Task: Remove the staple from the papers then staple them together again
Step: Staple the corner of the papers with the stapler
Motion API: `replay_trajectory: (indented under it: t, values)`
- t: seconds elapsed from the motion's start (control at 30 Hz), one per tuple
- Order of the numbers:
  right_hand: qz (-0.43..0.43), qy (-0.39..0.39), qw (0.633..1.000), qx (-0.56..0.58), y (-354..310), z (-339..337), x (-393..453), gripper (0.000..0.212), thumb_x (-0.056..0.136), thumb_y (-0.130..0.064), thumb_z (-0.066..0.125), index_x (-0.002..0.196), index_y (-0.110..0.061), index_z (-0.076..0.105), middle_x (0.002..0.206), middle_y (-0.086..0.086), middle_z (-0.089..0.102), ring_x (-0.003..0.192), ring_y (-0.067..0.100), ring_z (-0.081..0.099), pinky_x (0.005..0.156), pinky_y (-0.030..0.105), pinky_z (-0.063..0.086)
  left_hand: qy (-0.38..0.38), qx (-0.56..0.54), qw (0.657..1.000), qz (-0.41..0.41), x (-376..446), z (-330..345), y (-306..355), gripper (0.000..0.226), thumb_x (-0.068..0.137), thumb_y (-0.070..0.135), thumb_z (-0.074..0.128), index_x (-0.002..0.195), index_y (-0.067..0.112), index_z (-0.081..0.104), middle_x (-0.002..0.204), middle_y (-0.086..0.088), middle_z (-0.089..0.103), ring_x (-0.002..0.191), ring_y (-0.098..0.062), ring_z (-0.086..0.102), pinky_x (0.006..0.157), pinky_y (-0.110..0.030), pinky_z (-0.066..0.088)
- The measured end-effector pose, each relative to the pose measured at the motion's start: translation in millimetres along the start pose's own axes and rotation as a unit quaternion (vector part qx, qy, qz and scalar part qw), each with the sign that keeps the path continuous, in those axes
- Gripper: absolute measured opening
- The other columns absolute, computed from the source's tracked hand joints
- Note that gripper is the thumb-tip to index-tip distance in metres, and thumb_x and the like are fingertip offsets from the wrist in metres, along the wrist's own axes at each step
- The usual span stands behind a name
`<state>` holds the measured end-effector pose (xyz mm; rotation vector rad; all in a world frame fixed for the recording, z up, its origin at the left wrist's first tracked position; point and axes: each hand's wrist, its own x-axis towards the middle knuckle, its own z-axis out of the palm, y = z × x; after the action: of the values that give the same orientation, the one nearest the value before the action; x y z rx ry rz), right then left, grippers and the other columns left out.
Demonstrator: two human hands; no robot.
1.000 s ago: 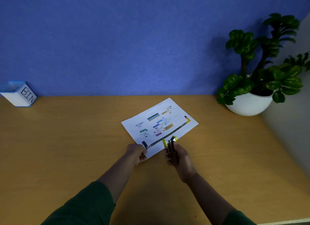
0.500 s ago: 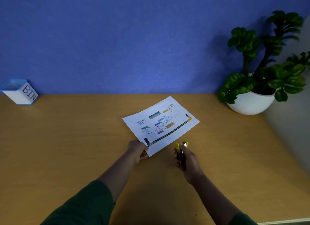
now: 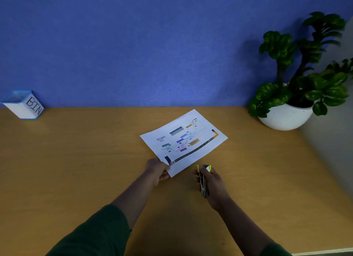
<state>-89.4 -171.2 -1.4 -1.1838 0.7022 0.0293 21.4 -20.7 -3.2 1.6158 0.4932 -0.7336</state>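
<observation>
Yellow-tipped and dark-bodied, the stapler (image 3: pixel 204 180) sits in the right hand (image 3: pixel 213 182), whose fingers are wrapped round it with its yellow nose pointing away from the person, toward the near long edge of the printed papers (image 3: pixel 184 141). That nose is just short of the edge, apart from it, so nothing lies between the stapler's jaws. The left hand (image 3: pixel 157 169) pinches the near left corner of the papers, thumb on top, lifting that corner slightly while the sheets beyond the grip rest on the wooden desk (image 3: pixel 76 160). Whether a staple still sits in the papers is too small to tell; the pinched corner is partly covered by the thumb. Judging by the tool being held clear of the sheets, one stage of the job looks finished or not begun, but which one the view does not settle. What remains, at least, is bringing the stapler to the corner beside the left fingers.
</observation>
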Motion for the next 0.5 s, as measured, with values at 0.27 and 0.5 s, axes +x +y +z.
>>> replay_trajectory:
  t: [0.27,0.5]
  values:
    - [0.042,-0.135,0.98,0.141,-15,1,-7,0.014,0.084,-0.021,0.052,0.096,-0.015,0.057,0.083,0.003,0.072,0.056,0.01,0.055,0.046,0.02,0.042,-0.004,-0.007,1.0,0.006,-1,0,1,0.027,0.08,-0.013,0.061,0.104,0.001,0.059,0.096,-0.017,0.063,0.066,-0.02,0.059,0.052,-0.029,0.051]
    - [-0.09,-0.22,0.968,0.077,-40,3,-24,0.018,0.07,-0.014,0.038,0.087,-0.015,0.043,0.083,0.012,0.067,0.059,0.017,0.048,0.051,0.024,0.039,0.023,0.004,1.0,0.011,-6,4,-6,0.033,0.079,-0.016,0.06,0.108,-0.003,0.058,0.108,-0.022,0.061,0.082,-0.028,0.061,0.043,-0.025,0.052]
